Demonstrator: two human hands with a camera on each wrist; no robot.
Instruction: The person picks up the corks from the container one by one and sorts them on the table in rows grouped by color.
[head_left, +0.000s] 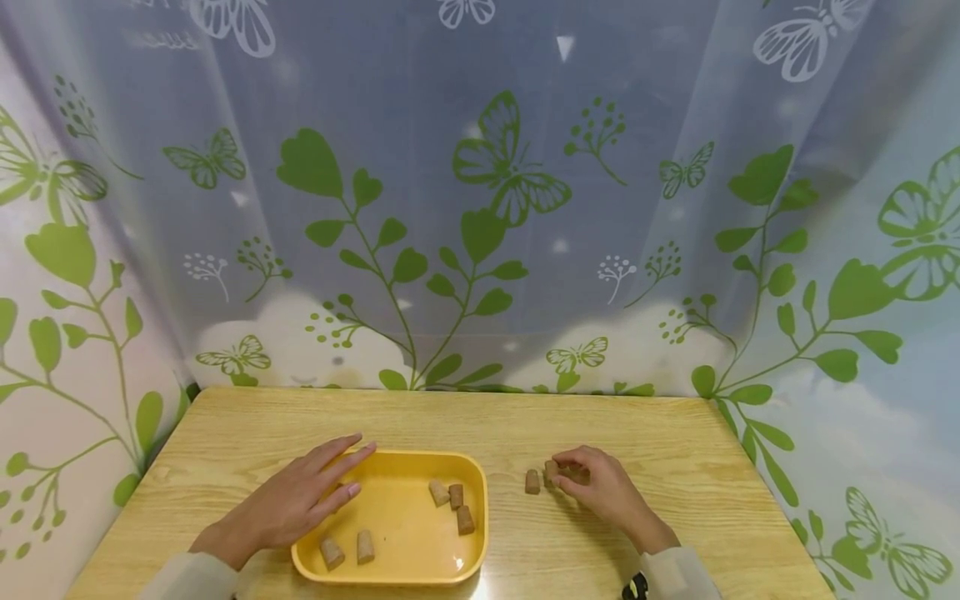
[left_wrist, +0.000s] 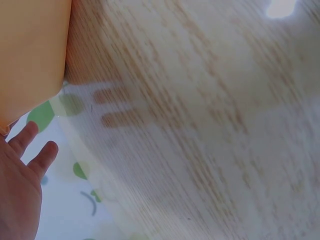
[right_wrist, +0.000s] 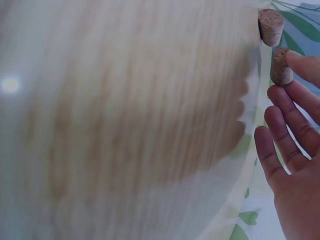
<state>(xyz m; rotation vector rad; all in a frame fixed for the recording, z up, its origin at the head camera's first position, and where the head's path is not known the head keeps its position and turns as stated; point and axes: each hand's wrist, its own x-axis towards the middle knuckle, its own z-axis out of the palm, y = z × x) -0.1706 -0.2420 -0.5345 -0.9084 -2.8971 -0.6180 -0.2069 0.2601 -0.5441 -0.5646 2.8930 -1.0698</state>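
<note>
Butterfly-print curtain [head_left: 412, 217] backs the table [head_left: 720, 483]; toward its right edge from the tray [head_left: 412, 546], the right hand [head_left: 603, 493] pinches a cork stopper [head_left: 549, 475]; the left hand [head_left: 285, 504] spreads, empty.

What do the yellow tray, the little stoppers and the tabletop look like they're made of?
Yellow tray: probably smooth plastic, from its even color and glossy highlight. Stoppers: likely bare cork, given the speckled, grainy brown surface. Tabletop: streaked grain and glare suggest lightly glossy wood or wood-look laminate; I can't tell which.
</note>
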